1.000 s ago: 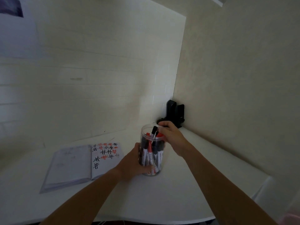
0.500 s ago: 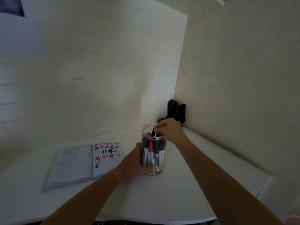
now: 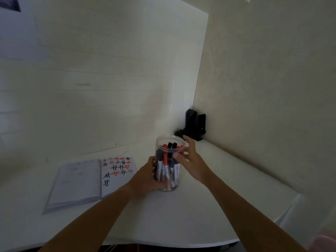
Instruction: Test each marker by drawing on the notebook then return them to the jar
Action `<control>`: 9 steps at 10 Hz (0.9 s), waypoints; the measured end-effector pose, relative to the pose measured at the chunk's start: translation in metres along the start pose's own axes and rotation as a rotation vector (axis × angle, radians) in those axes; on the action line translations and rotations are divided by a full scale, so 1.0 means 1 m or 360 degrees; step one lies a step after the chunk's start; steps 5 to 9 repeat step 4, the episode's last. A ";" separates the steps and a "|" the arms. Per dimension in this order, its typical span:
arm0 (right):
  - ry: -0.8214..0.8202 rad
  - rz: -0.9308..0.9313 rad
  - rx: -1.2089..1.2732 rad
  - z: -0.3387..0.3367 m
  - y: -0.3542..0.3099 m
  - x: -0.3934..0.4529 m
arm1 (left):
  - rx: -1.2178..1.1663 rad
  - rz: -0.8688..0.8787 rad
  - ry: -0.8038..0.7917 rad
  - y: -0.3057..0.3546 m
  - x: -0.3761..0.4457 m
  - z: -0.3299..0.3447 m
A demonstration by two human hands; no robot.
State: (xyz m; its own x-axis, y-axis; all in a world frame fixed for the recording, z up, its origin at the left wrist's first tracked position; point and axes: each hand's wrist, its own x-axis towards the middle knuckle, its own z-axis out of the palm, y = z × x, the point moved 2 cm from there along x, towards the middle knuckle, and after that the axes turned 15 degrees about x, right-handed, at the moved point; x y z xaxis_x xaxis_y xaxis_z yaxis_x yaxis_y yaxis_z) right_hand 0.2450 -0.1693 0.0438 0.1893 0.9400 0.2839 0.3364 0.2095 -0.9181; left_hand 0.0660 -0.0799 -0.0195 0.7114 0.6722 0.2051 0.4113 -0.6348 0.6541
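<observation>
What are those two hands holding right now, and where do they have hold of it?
The left hand grips the clear jar of markers round its lower side. The right hand holds nothing; its fingers are spread beside the jar's rim.

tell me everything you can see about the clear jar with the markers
The clear plastic cylindrical jar stands upright and lidless on the white table, right of the open notebook. It holds capped red and black markers standing on end. The left hand grips its lower side; the right hand, fingers spread, is at its rim.
</observation>
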 end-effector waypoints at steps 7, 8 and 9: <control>0.0095 -0.0021 0.0060 0.008 0.007 -0.016 | 0.0165 -0.0119 0.0177 0.010 -0.011 -0.021; 0.0095 -0.0021 0.0060 0.008 0.007 -0.016 | 0.0165 -0.0119 0.0177 0.010 -0.011 -0.021; 0.0095 -0.0021 0.0060 0.008 0.007 -0.016 | 0.0165 -0.0119 0.0177 0.010 -0.011 -0.021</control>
